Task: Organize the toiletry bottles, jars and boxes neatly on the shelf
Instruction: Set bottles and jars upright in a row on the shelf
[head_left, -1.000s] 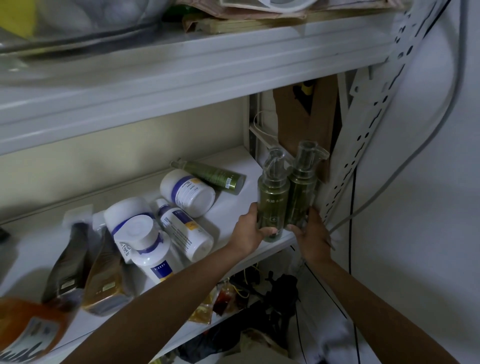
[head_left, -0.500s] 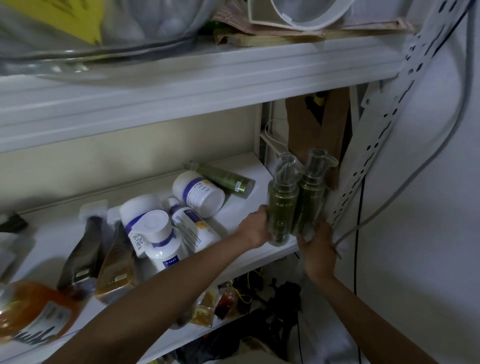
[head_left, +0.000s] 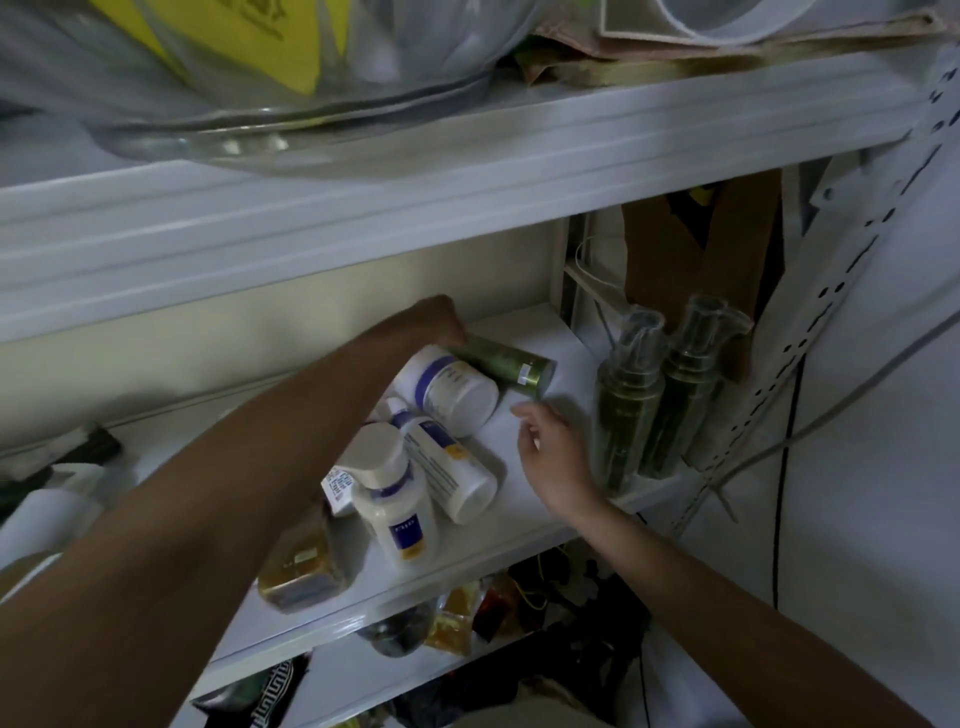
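Note:
Two green pump bottles (head_left: 626, 400) (head_left: 685, 384) stand upright side by side at the right end of the white shelf (head_left: 530, 332). A green tube (head_left: 506, 361) lies on its side at the back; my left hand (head_left: 434, 319) is closed on its far end. My right hand (head_left: 558, 457) hovers open just left of the pump bottles, holding nothing. A white jar (head_left: 452, 389) and a white bottle (head_left: 447, 462) lie tipped over in the middle. Another white bottle (head_left: 392, 499) stands upright in front.
An amber bottle (head_left: 301, 566) lies under my left forearm near the shelf's front edge. A perforated white upright (head_left: 810, 332) bounds the shelf on the right, with a grey cable beside it. A clear bowl (head_left: 291, 104) sits on the shelf above. Clutter fills the shelf below.
Both hands let go of the two pump bottles, which now stand at the shelf's right end. My left hand reached back to the green tube; my right hand drew left and opened.

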